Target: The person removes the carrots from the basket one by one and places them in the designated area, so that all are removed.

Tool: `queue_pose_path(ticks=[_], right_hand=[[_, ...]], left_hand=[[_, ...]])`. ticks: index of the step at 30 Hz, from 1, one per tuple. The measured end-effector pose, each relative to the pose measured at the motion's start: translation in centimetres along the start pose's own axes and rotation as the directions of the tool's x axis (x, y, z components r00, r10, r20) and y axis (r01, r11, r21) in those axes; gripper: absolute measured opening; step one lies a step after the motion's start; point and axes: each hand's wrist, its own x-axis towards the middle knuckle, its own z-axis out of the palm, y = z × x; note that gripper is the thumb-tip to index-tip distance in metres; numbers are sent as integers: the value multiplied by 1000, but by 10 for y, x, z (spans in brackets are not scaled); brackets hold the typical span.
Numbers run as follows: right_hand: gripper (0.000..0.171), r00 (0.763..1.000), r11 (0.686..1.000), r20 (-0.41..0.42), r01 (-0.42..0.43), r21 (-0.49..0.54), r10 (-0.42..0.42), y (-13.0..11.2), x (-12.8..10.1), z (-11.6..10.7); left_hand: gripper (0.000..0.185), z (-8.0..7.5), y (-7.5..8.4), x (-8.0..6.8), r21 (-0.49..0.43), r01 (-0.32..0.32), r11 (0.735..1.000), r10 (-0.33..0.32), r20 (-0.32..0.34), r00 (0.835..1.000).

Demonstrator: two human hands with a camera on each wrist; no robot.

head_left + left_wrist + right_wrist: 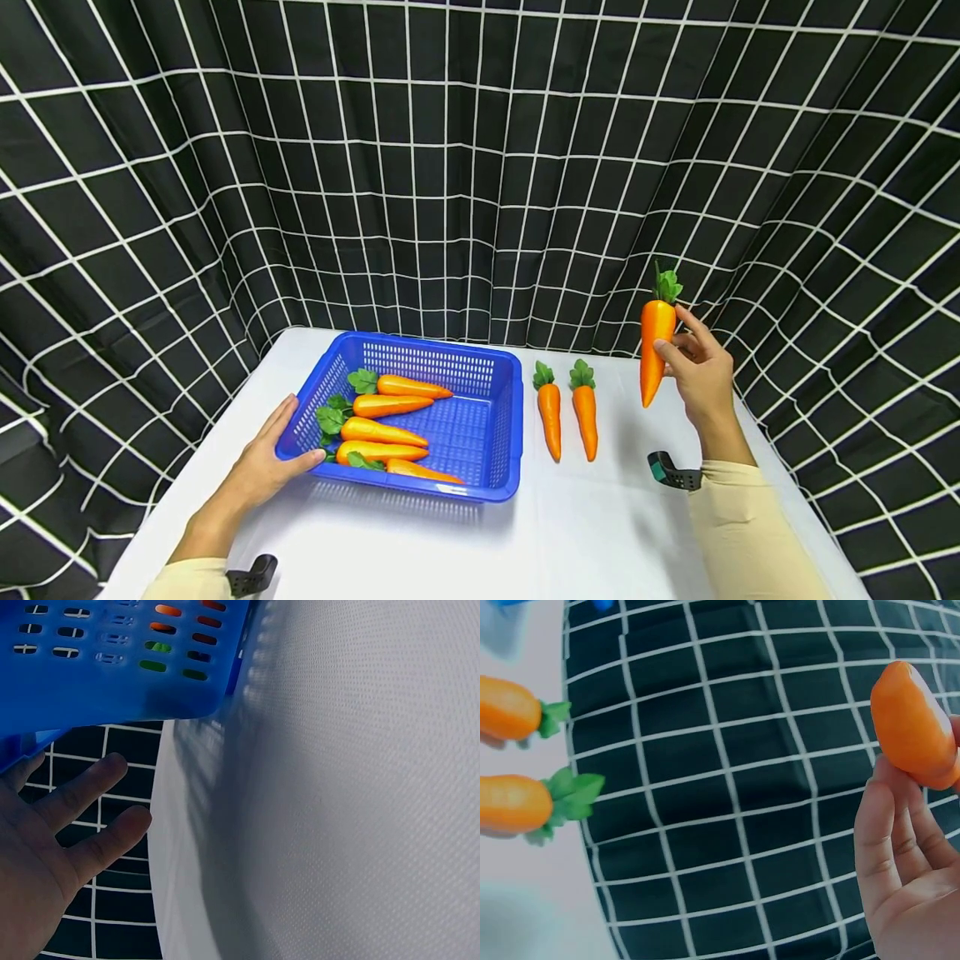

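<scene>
Now right hand [701,375] grips carrot [654,350] upright; left hand [264,467], fingers relaxed, touches blue basket [504,417].

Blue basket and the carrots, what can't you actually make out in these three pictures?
- Head view: the carrots at the blue basket's near edge are partly hidden by its rim.
- Left wrist view: the basket is cut off by the top edge; only orange and green show through its slots. The left hand is cut off at the left edge.
- Right wrist view: the held carrot is cut off at the right edge, its leaves unseen; the two table carrots are blurred.
</scene>
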Motion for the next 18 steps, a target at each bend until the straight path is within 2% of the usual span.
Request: queue_pose_path(ticks=[8,10,15,18], right_hand=[[56,998,988,-14,-64,-138,63,17,0,0],[57,995,984,-11,-100,-147,100,21,-1,0],[61,982,979,2,-187,-86,188,31,-1,-3],[62,979,978,14,-204,-42,205,36,-1,-5]], left_hand=[[100,1,0,0,-11,-18,1000,18,-2,1000],[99,1,1,0,-8,-17,1000,17,-3,1000],[99,1,1,1,-7,-16,1000,16,-4,1000],[99,1,1,0,-9,-17,1000,17,-2,1000]])
